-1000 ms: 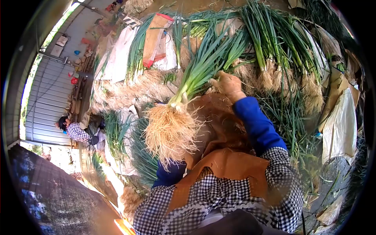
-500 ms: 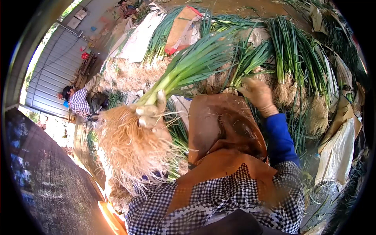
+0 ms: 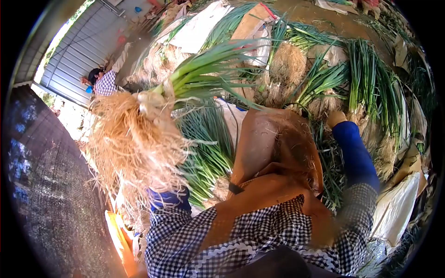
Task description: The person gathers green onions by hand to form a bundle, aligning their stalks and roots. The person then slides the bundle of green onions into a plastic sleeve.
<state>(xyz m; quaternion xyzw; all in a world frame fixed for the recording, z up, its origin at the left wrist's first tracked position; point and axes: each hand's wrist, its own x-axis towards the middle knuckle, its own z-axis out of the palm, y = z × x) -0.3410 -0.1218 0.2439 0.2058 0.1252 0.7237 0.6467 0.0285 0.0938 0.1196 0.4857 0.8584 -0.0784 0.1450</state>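
My left hand (image 3: 156,103) is closed around a bunch of green onions (image 3: 197,74), raised on the left. The bunch's long tan roots (image 3: 134,139) hang toward me and cover much of the hand and wrist. The green leaves point away to the upper right. On the right, my right hand (image 3: 335,119) is low beside the roots of another green onion bunch (image 3: 364,83). Its fingers are hidden, so its grip does not show. Between the arms, a brown apron (image 3: 273,143) covers my lap.
More green onions (image 3: 204,139) lie beside my left knee. Rooty bunches (image 3: 287,62) and pale sacks (image 3: 201,28) spread ahead. A white sack (image 3: 394,199) lies at right. A person (image 3: 104,82) is bent over at far left, near a corrugated metal wall (image 3: 76,55).
My left hand has moved left and up with the green onion bunch. My right hand has gone from spread fingers near my knee to farther right, among the roots. The view has shifted.
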